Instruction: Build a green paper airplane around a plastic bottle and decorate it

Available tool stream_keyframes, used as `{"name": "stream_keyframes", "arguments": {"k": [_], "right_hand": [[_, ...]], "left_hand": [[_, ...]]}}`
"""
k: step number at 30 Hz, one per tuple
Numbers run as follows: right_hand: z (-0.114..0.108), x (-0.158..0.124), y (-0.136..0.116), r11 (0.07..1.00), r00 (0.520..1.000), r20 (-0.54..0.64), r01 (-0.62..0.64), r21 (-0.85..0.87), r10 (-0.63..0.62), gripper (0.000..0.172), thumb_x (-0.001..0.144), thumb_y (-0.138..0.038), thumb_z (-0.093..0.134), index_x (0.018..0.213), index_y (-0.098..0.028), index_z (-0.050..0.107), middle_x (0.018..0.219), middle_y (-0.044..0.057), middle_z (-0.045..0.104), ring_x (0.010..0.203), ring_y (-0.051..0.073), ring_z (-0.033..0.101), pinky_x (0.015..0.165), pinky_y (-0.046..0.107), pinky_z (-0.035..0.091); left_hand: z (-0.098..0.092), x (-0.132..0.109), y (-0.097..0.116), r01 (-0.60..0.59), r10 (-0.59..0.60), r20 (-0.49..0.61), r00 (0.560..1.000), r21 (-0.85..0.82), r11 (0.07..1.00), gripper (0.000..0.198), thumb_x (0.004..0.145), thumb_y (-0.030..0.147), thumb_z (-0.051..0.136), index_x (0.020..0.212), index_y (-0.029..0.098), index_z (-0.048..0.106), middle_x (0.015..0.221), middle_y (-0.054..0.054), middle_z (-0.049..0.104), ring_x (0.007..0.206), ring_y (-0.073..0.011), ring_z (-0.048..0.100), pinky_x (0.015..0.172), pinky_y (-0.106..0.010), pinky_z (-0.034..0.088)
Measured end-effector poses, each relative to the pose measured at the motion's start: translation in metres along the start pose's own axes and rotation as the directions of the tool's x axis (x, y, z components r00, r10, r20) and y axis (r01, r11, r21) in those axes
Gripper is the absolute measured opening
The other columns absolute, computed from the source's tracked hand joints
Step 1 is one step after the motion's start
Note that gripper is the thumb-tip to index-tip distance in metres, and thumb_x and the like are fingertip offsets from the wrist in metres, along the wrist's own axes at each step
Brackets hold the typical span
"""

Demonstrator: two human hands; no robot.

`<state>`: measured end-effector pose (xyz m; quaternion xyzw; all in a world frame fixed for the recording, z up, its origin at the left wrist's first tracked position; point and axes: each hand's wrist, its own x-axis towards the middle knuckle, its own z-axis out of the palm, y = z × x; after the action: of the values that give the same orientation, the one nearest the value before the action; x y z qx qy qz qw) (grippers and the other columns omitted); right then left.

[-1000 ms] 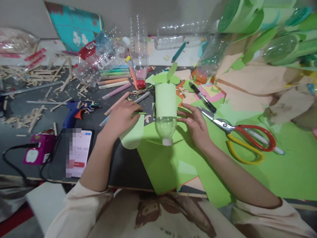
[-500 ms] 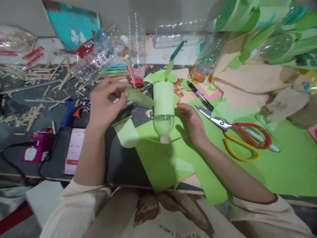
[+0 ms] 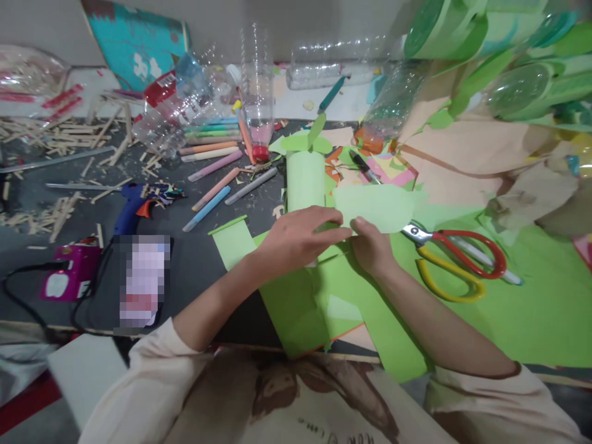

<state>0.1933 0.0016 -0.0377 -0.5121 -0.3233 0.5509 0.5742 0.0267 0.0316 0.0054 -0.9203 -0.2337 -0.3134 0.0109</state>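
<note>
Holding a paper piece (image 3: 377, 206) just right of the wrapped bottle (image 3: 305, 179). Left hand (image 3: 296, 237) and right hand (image 3: 372, 246) both pinch its lower edge. Looks like fitting; next move likely needs the bottle steadied.

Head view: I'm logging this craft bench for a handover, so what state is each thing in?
left hand, pinching the pale green paper at its lower edge
right hand, pinching the same edge
pale green paper, held up, uncreased
wrapped bottle, lying down, neck behind the left hand
scissors, lying flat, tips hidden by paper
glue gun, on its side
phone, screen lit
</note>
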Motion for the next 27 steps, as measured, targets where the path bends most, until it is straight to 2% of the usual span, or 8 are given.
{"name": "stream_keyframes", "arguments": {"k": [3, 6, 9, 11, 14, 17, 23, 27], "right_hand": [[0.003, 0.004, -0.005, 0.996, 0.996, -0.057, -0.069, 0.052, 0.072, 0.037, 0.06, -0.052, 0.078, 0.072, -0.024, 0.058, 0.058, -0.005, 0.053, 0.048, 0.012, 0.048, 0.044, 0.026, 0.04], [0.003, 0.008, -0.008, 0.995, 0.997, -0.047, -0.064, 0.071, 0.068, 0.036, 0.071, -0.058, 0.065, 0.068, -0.023, 0.058, 0.059, -0.001, 0.057, 0.05, 0.015, 0.053, 0.045, 0.028, 0.042], [0.002, 0.01, -0.009, 1.0, 0.998, 0.064, -0.015, -0.019, 0.016, 0.044, 0.079, -0.064, 0.049, 0.063, -0.024, 0.057, 0.072, 0.006, 0.067, 0.073, 0.023, 0.066, 0.06, 0.036, 0.051], [0.003, 0.01, -0.009, 0.995, 0.994, 0.11, 0.031, -0.098, -0.02, 0.049, 0.083, -0.067, 0.041, 0.065, -0.025, 0.06, 0.084, 0.009, 0.072, 0.092, 0.028, 0.068, 0.074, 0.042, 0.054], [0.003, 0.008, -0.008, 0.985, 0.993, 0.107, 0.075, -0.158, -0.058, 0.054, 0.085, -0.07, 0.038, 0.07, -0.026, 0.065, 0.096, 0.008, 0.075, 0.11, 0.03, 0.064, 0.093, 0.048, 0.049], [0.002, 0.006, -0.007, 0.984, 0.989, 0.132, 0.082, -0.158, -0.062, 0.057, 0.085, -0.071, 0.037, 0.073, -0.026, 0.069, 0.096, 0.007, 0.077, 0.113, 0.03, 0.064, 0.101, 0.05, 0.045], [0.0, 0.005, -0.007, 0.995, 0.981, 0.186, 0.074, -0.067, -0.06, 0.052, 0.088, -0.066, 0.042, 0.077, -0.026, 0.073, 0.092, 0.005, 0.078, 0.105, 0.029, 0.069, 0.102, 0.05, 0.047], [-0.001, 0.006, -0.007, 0.991, 0.983, 0.178, 0.065, -0.115, -0.044, 0.055, 0.087, -0.069, 0.04, 0.074, -0.025, 0.072, 0.094, 0.006, 0.077, 0.11, 0.029, 0.066, 0.098, 0.05, 0.049]], "left_hand": [[-0.005, -0.009, -0.006, 0.142, -0.146, -0.058, 0.988, -0.06, 0.988, 0.035, 0.1, 0.015, 0.034, 0.103, 0.024, 0.068, 0.107, -0.004, 0.07, 0.101, -0.0125, 0.066, 0.084, -0.024, 0.054], [-0.008, -0.024, -0.015, 0.436, -0.472, -0.158, 0.867, -0.22, 0.873, 0.027, 0.101, 0.025, 0.042, 0.104, 0.023, 0.069, 0.116, -0.007, 0.066, 0.109, -0.0166, 0.064, 0.087, -0.028, 0.056], [-0.007, -0.038, -0.024, 0.644, -0.704, -0.01, 0.71, -0.395, 0.655, 0.033, 0.098, 0.044, 0.049, 0.117, 0.023, 0.066, 0.128, -0.012, 0.057, 0.117, -0.0231, 0.06, 0.078, -0.028, 0.059], [-0.003, -0.044, -0.027, 0.688, -0.74, 0.107, 0.664, -0.476, 0.548, 0.044, 0.098, 0.054, 0.045, 0.127, 0.025, 0.062, 0.137, -0.013, 0.051, 0.121, -0.025, 0.058, 0.075, -0.027, 0.06], [0.002, -0.048, -0.027, 0.702, -0.734, 0.203, 0.648, -0.535, 0.471, 0.051, 0.097, 0.06, 0.041, 0.135, 0.029, 0.056, 0.144, -0.012, 0.046, 0.122, -0.0255, 0.057, 0.075, -0.028, 0.06], [0.006, -0.049, -0.024, 0.711, -0.735, 0.243, 0.633, -0.558, 0.428, 0.055, 0.094, 0.063, 0.044, 0.135, 0.028, 0.057, 0.141, -0.013, 0.049, 0.117, -0.0254, 0.06, 0.074, -0.029, 0.06], [0.009, -0.052, -0.02, 0.702, -0.744, 0.173, 0.645, -0.519, 0.488, 0.055, 0.091, 0.064, 0.051, 0.131, 0.028, 0.06, 0.128, -0.012, 0.056, 0.112, -0.0238, 0.059, 0.081, -0.03, 0.058], [0.013, -0.055, -0.02, 0.698, -0.758, 0.153, 0.634, -0.535, 0.476, 0.061, 0.086, 0.068, 0.056, 0.135, 0.03, 0.056, 0.126, -0.011, 0.052, 0.097, -0.0192, 0.061, 0.07, -0.026, 0.056]]}}
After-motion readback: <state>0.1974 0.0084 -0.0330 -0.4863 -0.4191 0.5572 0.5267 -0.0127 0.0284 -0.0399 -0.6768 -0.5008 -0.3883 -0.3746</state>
